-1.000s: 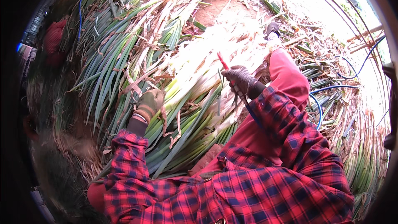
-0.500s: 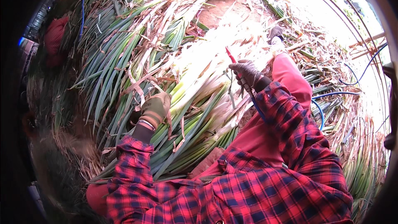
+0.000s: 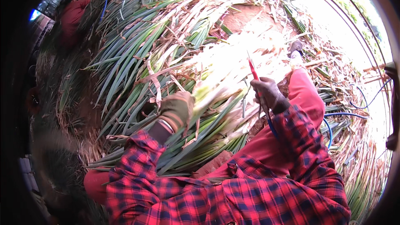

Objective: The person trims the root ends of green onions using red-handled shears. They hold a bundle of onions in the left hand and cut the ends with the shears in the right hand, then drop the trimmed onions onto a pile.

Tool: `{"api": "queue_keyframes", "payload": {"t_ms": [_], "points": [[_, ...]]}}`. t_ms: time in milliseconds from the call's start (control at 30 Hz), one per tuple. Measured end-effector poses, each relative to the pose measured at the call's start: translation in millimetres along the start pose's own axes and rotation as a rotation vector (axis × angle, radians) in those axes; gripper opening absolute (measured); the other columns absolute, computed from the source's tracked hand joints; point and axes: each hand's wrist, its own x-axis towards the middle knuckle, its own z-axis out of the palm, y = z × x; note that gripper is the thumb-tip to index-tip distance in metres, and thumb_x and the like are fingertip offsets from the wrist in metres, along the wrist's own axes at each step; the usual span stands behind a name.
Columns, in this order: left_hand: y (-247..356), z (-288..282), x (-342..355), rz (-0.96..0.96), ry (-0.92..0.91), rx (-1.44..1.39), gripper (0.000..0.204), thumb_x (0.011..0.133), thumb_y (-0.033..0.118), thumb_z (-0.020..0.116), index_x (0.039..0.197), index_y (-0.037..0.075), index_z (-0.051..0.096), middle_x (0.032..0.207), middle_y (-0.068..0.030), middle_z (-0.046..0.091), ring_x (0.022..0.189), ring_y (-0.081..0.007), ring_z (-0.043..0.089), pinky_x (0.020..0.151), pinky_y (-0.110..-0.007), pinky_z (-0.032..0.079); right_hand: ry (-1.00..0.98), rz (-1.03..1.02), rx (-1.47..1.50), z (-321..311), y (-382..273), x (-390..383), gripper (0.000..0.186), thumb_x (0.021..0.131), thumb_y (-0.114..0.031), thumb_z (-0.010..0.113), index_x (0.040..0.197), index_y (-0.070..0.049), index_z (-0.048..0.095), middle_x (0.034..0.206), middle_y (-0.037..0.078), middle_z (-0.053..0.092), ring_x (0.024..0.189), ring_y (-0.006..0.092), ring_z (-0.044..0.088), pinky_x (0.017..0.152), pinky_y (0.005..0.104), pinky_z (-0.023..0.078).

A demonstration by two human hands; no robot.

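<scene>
While the left hand [image 3: 177, 107] clasps blurred stalks [image 3: 208, 95], likely onions, the right hand [image 3: 270, 92] grips a red tool [image 3: 253, 70]; steadying looks the step; the next move calls for aim.

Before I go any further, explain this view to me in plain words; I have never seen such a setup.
There is no machine arm here: these are a person's own gloved hands. A fisheye camera on the head looks down, so edges bend, and picture left is the wearer's left. Below you see the plaid shirt. The left hand grips green-and-white stalks, apparently green onions. The right hand holds a slim red-tipped tool, with a blue hose below that hand. Around them lie heaped leafy stalks mixed with dry, straw-coloured leaves. Bright glare hides detail in the middle.
</scene>
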Motion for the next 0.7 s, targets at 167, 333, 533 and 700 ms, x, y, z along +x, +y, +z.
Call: {"api": "queue_keyframes", "payload": {"t_ms": [167,333,533,700], "points": [[10,-51,-16,0.328,-0.264,-0.104,0.053,0.097,0.056,0.050,0.098,0.009,0.075,0.087,-0.0174,0.073,0.095,-0.0275,0.071,0.084,-0.045,0.054,-0.130,-0.026,-0.066,-2,-28,-81,0.025,0.089,-0.024,0.069,0.097,-0.003,0.058,0.064,0.001,0.050,0.045,0.0093,0.046,0.040,0.0256,0.040],[-66,-37,126,-0.073,0.232,-0.658,0.037,0.089,0.037,0.068,0.118,0.014,0.069,0.093,-0.0209,0.069,0.093,-0.0301,0.069,0.085,-0.045,0.053,-0.102,0.028,0.092,-10,-14,-69,0.038,0.088,-0.024,0.070,0.115,0.000,0.058,0.058,-0.001,0.048,0.037,0.0076,0.042,0.035,0.0230,0.037],[-85,-6,173,-0.326,0.004,0.124,0.057,0.079,0.036,0.076,0.130,0.018,0.059,0.131,-0.0137,0.061,0.120,-0.0325,0.062,0.099,-0.047,0.050,-0.138,0.078,0.108,-12,-16,-62,0.042,0.087,-0.027,0.071,0.116,0.000,0.058,0.062,0.000,0.050,0.040,0.0080,0.045,0.036,0.0234,0.038],[-103,-8,159,-0.242,0.042,0.019,0.037,0.078,0.030,0.075,0.107,0.007,0.071,0.101,-0.0180,0.073,0.096,-0.0336,0.071,0.082,-0.042,0.055,-0.195,0.049,0.096,-10,-16,-61,0.042,0.087,-0.028,0.072,0.115,0.000,0.058,0.063,-0.001,0.050,0.041,0.0079,0.045,0.036,0.0228,0.037]]}}
